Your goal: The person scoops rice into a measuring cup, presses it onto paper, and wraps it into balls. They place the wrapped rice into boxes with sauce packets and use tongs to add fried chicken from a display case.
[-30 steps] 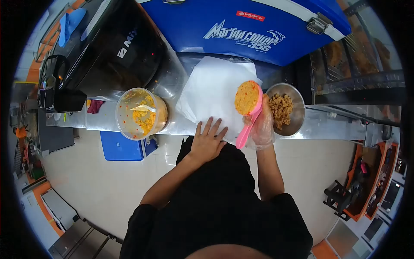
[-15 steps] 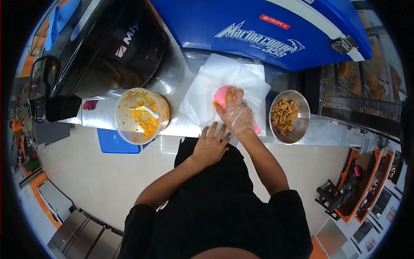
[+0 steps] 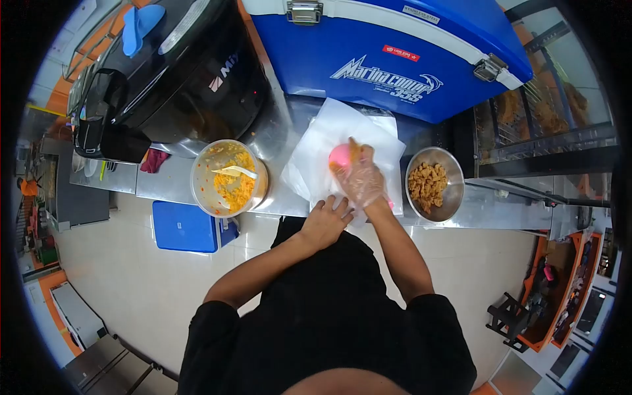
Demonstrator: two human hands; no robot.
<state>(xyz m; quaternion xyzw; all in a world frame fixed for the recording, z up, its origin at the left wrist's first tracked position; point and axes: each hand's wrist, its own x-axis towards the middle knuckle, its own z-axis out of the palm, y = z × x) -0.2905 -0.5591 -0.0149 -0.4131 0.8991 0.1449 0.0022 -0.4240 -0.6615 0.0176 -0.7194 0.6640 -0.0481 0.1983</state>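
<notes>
My right hand (image 3: pixel 363 183), in a clear plastic glove, is curled over a round pink scoop (image 3: pixel 339 157) whose handle runs under the wrist. Brown fried pieces (image 3: pixel 355 150) show at its fingers; motion smears the fingertips. Beneath lie sheets of white wrapping paper (image 3: pixel 322 135) on the steel counter. My bare left hand (image 3: pixel 325 222) rests at the paper's near edge, fingers spread, just left of the right wrist. To the right stands a steel bowl (image 3: pixel 454 191) with fried pieces. A clear tub (image 3: pixel 201 181) of yellow-orange rice, a pale spoon (image 3: pixel 236 171) in it, stands left.
A large black cooker (image 3: pixel 197 85) fills the back left, with blue spoons (image 3: pixel 139 29) on its lid. Behind the paper is a blue cooler box (image 3: pixel 296 59). A glass cabinet (image 3: pixel 546 131) with fried food stands right. A smaller blue box (image 3: pixel 184 227) sits below the counter.
The camera view has shifted, showing more of the cooler's top. My right hand has moved slightly over the scoop; my left hand stays at the paper's edge with its fingers a little more bent.
</notes>
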